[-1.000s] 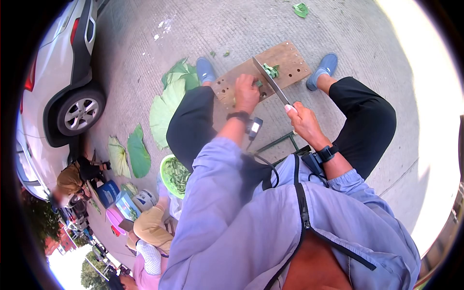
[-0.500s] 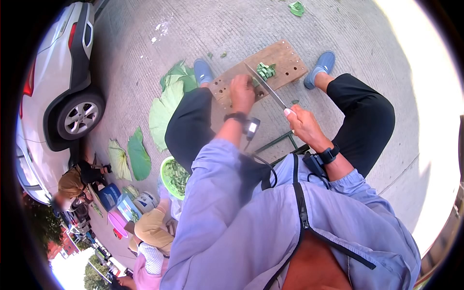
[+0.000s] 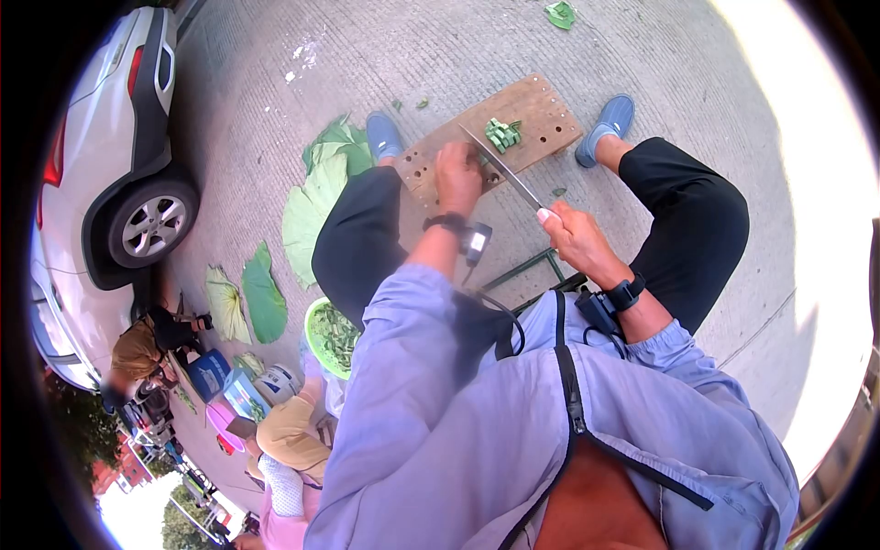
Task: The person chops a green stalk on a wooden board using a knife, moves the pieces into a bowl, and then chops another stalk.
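Note:
A low wooden board (image 3: 536,101) with holes stands on the concrete between my feet. My right hand (image 3: 579,236) is closed round the handle of a long knife (image 3: 509,171), whose blade slants up and left over the board. On the blade's left side my left hand (image 3: 458,177) rests at the board with its fingers curled down; a bit of green shows by the fingertips, too hidden to make out. A small pile of cut green pieces (image 3: 502,136) lies on the board, to the right of the blade.
Large green leaves (image 3: 314,206) lie left of the board. A green basin (image 3: 332,337) of chopped greens stands by my left leg. Further left are a white car (image 3: 101,174), a blue bucket (image 3: 208,374), a pink basin (image 3: 223,424) and two people seated low.
The knife and both hands have shifted very slightly. At the lower left, the seated person in pink has moved a little.

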The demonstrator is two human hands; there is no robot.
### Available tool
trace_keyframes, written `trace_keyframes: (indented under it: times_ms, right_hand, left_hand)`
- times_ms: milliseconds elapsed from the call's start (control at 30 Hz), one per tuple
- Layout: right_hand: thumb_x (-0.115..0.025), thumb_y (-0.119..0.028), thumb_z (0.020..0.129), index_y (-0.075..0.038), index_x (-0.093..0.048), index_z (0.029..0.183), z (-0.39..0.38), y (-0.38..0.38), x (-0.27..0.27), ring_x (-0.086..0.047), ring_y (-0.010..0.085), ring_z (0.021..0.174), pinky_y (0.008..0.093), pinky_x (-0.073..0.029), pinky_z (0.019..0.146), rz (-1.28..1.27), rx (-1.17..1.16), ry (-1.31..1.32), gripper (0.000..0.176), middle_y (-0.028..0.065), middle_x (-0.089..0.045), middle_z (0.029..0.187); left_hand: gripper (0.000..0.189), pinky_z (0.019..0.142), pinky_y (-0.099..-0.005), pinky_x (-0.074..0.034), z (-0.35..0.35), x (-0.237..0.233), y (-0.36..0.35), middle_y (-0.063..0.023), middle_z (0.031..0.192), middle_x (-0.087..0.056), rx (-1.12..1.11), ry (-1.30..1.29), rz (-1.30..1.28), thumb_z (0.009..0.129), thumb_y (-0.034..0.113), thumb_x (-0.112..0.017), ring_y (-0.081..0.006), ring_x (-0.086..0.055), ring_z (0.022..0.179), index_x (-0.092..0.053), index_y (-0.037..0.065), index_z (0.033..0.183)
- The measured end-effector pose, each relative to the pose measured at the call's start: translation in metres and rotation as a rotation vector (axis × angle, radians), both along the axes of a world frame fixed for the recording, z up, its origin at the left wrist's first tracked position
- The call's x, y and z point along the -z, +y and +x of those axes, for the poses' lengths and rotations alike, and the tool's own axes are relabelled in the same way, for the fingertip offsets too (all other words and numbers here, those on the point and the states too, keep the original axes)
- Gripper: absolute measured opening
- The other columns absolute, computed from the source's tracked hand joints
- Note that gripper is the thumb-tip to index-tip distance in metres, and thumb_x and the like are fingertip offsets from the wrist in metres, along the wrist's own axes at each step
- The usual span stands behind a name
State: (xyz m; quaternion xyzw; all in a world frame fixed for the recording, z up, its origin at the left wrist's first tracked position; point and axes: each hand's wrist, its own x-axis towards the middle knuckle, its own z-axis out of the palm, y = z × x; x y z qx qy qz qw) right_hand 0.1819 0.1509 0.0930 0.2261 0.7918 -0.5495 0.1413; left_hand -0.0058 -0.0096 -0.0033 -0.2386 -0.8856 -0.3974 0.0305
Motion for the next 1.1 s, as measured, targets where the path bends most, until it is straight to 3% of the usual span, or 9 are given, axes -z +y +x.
trace_keyframes:
  times_ms: [167, 233, 267, 567, 667, 733, 767, 833, 1100]
  right_hand:
    - [-0.049, -0.038, 0.102, 0.005, -0.057, 0.094, 0.000, 0.001, -0.002, -0.059, 0.0516, 0.082, 0.0531, -0.046, 0.074, 0.000, -0.010, -0.009, 0.045, 0.0340, -0.060, 0.084]
    - [-0.048, -0.043, 0.105, -0.002, -0.052, 0.085, 0.003, 0.001, 0.009, -0.053, 0.0152, 0.053, 0.0340, -0.044, 0.050, 0.039, -0.025, 0.088, 0.046, 0.0047, -0.052, 0.063]
    - [-0.048, -0.043, 0.105, -0.002, -0.052, 0.085, 0.003, 0.001, 0.008, -0.053, 0.0152, 0.053, 0.0340, -0.044, 0.050, 0.039, -0.024, 0.088, 0.046, 0.0047, -0.052, 0.063]
    - [-0.048, -0.041, 0.105, -0.001, -0.052, 0.084, 0.005, 0.001, 0.000, -0.054, 0.0175, 0.052, 0.0362, -0.044, 0.052, 0.083, -0.043, 0.103, 0.045, 0.0061, -0.054, 0.061]
    - [-0.048, -0.040, 0.105, 0.000, -0.051, 0.084, 0.004, -0.001, 0.000, -0.054, 0.0250, 0.054, 0.0415, -0.045, 0.056, 0.088, -0.043, 0.096, 0.045, 0.0126, -0.053, 0.062]
    - [-0.047, -0.039, 0.104, 0.002, -0.051, 0.085, 0.004, -0.002, 0.004, -0.055, 0.0367, 0.060, 0.0475, -0.044, 0.062, 0.121, -0.059, 0.151, 0.046, 0.0216, -0.053, 0.065]
    - [-0.047, -0.039, 0.104, 0.002, -0.051, 0.085, 0.002, -0.002, 0.000, -0.055, 0.0367, 0.060, 0.0475, -0.044, 0.062, 0.121, -0.058, 0.151, 0.046, 0.0216, -0.053, 0.065]
    - [-0.047, -0.037, 0.103, 0.005, -0.058, 0.092, -0.001, -0.001, -0.010, -0.058, 0.0529, 0.083, 0.0552, -0.044, 0.075, 0.111, -0.091, 0.047, 0.045, 0.0341, -0.060, 0.085]
    - [-0.046, -0.038, 0.103, 0.004, -0.058, 0.092, -0.001, -0.001, -0.010, -0.058, 0.0527, 0.083, 0.0562, -0.043, 0.074, 0.127, -0.106, 0.038, 0.045, 0.0330, -0.061, 0.085]
  left_hand:
    - [0.015, 0.081, -0.0458, -0.047, 0.000, 0.000, 0.000, -0.0140, 0.090, -0.060, -0.003, 0.004, 0.001, 0.076, 0.001, -0.060, -0.0367, -0.057, 0.091, -0.064, 0.007, 0.089]
    - [0.015, 0.081, -0.0457, -0.047, 0.000, 0.000, 0.000, -0.0138, 0.090, -0.060, -0.002, 0.004, 0.008, 0.076, 0.001, -0.060, -0.0367, -0.057, 0.091, -0.064, 0.007, 0.089]
    - [0.015, 0.081, -0.0457, -0.047, 0.000, 0.000, 0.000, -0.0138, 0.090, -0.060, -0.002, 0.003, 0.008, 0.076, 0.001, -0.060, -0.0367, -0.057, 0.091, -0.064, 0.007, 0.089]
    - [0.012, 0.081, -0.0427, -0.047, 0.001, 0.002, -0.001, -0.0134, 0.091, -0.061, 0.008, -0.020, 0.044, 0.078, -0.001, -0.061, -0.0356, -0.058, 0.091, -0.064, 0.007, 0.088]
    - [0.012, 0.081, -0.0428, -0.047, 0.000, 0.002, -0.001, -0.0135, 0.090, -0.061, 0.002, -0.021, 0.031, 0.078, 0.000, -0.061, -0.0356, -0.058, 0.090, -0.064, 0.006, 0.087]
    - [0.011, 0.081, -0.0426, -0.047, -0.001, 0.002, -0.002, -0.0133, 0.090, -0.061, 0.013, -0.020, 0.019, 0.078, 0.002, -0.062, -0.0356, -0.058, 0.090, -0.064, 0.006, 0.088]
    - [0.011, 0.081, -0.0426, -0.047, -0.001, 0.004, -0.003, -0.0133, 0.090, -0.061, 0.015, -0.020, 0.019, 0.078, 0.002, -0.062, -0.0356, -0.058, 0.090, -0.064, 0.006, 0.088]
    - [0.011, 0.082, -0.0432, -0.046, -0.002, 0.006, -0.003, -0.0132, 0.091, -0.061, 0.015, -0.022, 0.033, 0.077, 0.002, -0.062, -0.0356, -0.057, 0.090, -0.065, 0.007, 0.088]
    - [0.013, 0.082, -0.0452, -0.045, 0.003, -0.005, -0.002, -0.0129, 0.090, -0.061, -0.014, 0.052, -0.081, 0.075, 0.001, -0.060, -0.0358, -0.056, 0.089, -0.064, 0.007, 0.087]
